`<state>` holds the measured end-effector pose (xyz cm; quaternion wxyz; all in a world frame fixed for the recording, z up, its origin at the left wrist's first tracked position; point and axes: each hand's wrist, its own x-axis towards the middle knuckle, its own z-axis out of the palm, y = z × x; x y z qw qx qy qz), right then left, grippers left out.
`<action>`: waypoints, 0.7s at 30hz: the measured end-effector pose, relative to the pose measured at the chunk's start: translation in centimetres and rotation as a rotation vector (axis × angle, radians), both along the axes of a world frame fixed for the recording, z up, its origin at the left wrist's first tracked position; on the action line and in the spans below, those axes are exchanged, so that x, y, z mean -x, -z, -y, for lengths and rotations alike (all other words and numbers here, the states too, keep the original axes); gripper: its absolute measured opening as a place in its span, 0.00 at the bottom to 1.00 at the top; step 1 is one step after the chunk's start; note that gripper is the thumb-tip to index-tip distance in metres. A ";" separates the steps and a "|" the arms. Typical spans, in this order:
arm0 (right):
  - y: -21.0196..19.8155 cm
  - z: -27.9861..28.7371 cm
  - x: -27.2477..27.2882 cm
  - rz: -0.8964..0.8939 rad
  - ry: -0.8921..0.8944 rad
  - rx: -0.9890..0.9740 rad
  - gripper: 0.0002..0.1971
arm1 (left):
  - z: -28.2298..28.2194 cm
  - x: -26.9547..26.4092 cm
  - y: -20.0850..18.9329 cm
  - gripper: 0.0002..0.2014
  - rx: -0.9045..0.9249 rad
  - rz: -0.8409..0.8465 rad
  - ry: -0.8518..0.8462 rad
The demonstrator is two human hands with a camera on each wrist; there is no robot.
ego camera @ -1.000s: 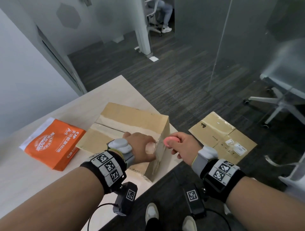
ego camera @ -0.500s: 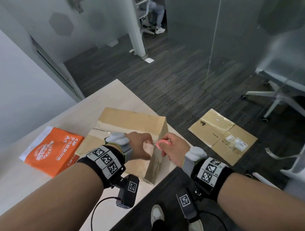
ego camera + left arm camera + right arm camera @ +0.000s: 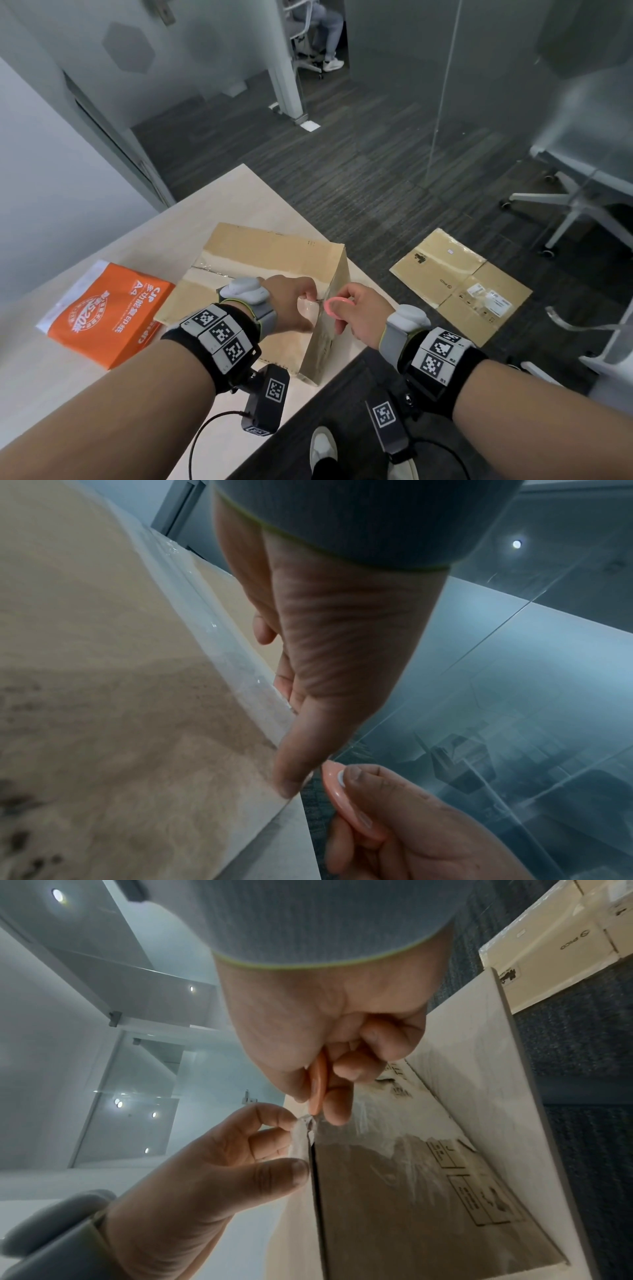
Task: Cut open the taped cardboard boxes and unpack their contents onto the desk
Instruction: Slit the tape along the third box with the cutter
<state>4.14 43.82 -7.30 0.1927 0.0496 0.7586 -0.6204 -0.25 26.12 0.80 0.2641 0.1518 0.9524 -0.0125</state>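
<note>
1. Head view: even, dim-cool indoor light, soft shadows, no harsh glare.
2. Wide-angle bending at edges; office chair [image 3: 565,192] at right looks smeared behind glass.
3. Wrist views: strong fisheye, bluish cast, close skin soft.
4. Recessed ceiling lights [image 3: 58,895] flare as small bright spots.
5. Clear tape [image 3: 205,610] shows faint glints.

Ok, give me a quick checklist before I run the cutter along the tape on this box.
1. Pink cutter pinched in right hand: ok.
2. Cutter tip at the box's top corner seam: ok.
3. Left hand steadies cardboard box: ok.
4. Left fingers out of the blade's way: not ok, they pinch the tape right beside the tip.
5. Blade out: cannot tell.
6. Box fully on desk: ok, though it sits at the edge.
</note>
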 end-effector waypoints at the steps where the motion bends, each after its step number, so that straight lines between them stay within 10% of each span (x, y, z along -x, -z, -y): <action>1: -0.1 0.0 -0.1 0.021 -0.018 0.009 0.06 | 0.0 0.0 -0.1 0.25 -0.004 0.000 -0.003; 17: 0.1 -2.4 0.6 0.051 0.159 0.046 0.07 | 0.6 0.6 2.7 0.13 -0.092 -0.227 0.059; 21: 0.0 -2.9 0.8 0.037 0.190 0.050 0.08 | 0.4 1.0 2.9 0.26 -0.128 -0.247 0.038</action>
